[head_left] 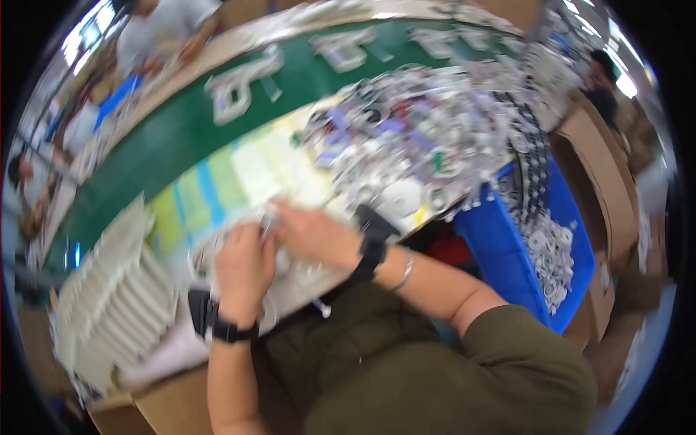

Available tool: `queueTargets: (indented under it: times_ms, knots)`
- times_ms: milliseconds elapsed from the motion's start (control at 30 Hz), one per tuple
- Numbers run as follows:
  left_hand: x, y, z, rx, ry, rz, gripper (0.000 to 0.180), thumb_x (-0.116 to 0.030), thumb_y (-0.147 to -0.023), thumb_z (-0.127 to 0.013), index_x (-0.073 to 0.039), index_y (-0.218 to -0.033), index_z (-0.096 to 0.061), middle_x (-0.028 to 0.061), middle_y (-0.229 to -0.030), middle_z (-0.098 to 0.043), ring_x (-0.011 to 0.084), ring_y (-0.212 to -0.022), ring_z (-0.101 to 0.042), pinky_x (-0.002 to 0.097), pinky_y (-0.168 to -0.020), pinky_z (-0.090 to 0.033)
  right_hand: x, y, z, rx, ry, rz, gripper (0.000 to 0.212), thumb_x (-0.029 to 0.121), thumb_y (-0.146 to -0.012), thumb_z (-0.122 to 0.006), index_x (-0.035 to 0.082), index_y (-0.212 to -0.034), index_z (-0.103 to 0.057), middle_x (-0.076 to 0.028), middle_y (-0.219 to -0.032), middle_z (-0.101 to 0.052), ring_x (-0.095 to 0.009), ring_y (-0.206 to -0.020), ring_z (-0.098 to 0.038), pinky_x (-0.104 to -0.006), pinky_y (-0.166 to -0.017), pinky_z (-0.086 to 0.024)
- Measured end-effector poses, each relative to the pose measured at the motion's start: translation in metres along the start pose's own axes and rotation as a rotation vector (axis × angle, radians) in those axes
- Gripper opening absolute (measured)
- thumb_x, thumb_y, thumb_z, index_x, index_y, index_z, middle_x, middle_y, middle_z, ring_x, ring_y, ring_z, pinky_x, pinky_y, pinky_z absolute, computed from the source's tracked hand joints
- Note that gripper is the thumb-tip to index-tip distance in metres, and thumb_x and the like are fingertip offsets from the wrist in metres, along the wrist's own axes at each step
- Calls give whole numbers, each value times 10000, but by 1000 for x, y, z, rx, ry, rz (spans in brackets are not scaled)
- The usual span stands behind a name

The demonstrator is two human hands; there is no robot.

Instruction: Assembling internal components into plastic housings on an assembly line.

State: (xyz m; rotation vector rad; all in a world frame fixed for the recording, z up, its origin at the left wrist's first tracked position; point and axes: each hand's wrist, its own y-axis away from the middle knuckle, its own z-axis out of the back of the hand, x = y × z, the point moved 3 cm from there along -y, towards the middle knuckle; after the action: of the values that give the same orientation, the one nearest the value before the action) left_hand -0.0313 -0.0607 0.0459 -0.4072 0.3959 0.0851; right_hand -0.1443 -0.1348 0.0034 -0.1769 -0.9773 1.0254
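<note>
At the near edge of the desk [177, 348], bent inward over a small shiny part [268, 220] with left hand [245, 264] and right hand [313, 232] close together; through the blur, impossible to tell whether grasping it with either one. Placed between both sets of fingertips, as far as visible. Just beyond, marked in yellow, green and blue: a banded surface [210, 190]. To the left, a row of ridged pale trays [119, 297]. Ahead and to the right, a broad heap of mixed small parts [406, 134]. Farther off, on the green belt [148, 163], spaced apart: pistol-shaped pale shells [257, 70]. Right of the desk, a blue bin [496, 250] with pale round pieces [549, 254] inside.
</note>
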Motion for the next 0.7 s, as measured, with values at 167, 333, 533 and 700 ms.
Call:
queueTargets:
  times_ms: [167,333,533,700]
  knots:
    - [27,-6,28,-120,100,-86,383,-234,-800,-637,-22,-1111,-564,168,-1082,-591,330,-1013,-537,394,-843,-419,7,-33,29,283,379,-123,298,286,-891,-513,37,-1045,-457,-199,-783,-605,-370,-606,-597,-435,-489,-470]
    - [66,19,21,58,-325,-25,531,-303,-777,-651,-35,-1211,-503,145,-1189,-548,309,-1095,-500,427,-922,-359,-29,-43,23,377,318,-319,305,301,-897,-506,0,-947,-500,-205,-734,-572,-350,-663,-575,-416,-577,-442]
    - [57,46,24,218,-308,69,684,-361,-683,-710,-36,-1241,-484,107,-1210,-541,289,-1094,-496,402,-913,-367,-25,-41,31,462,180,-298,401,346,-877,-494,-43,-796,-549,-249,-746,-591,-419,-744,-577,-458,-686,-455]
    - [54,51,21,141,-352,71,686,-416,-682,-702,-55,-1230,-500,81,-1180,-551,273,-1057,-511,415,-889,-379,-19,-37,29,478,271,-330,397,343,-876,-499,-44,-807,-553,-258,-741,-590,-424,-736,-575,-466,-685,-455]
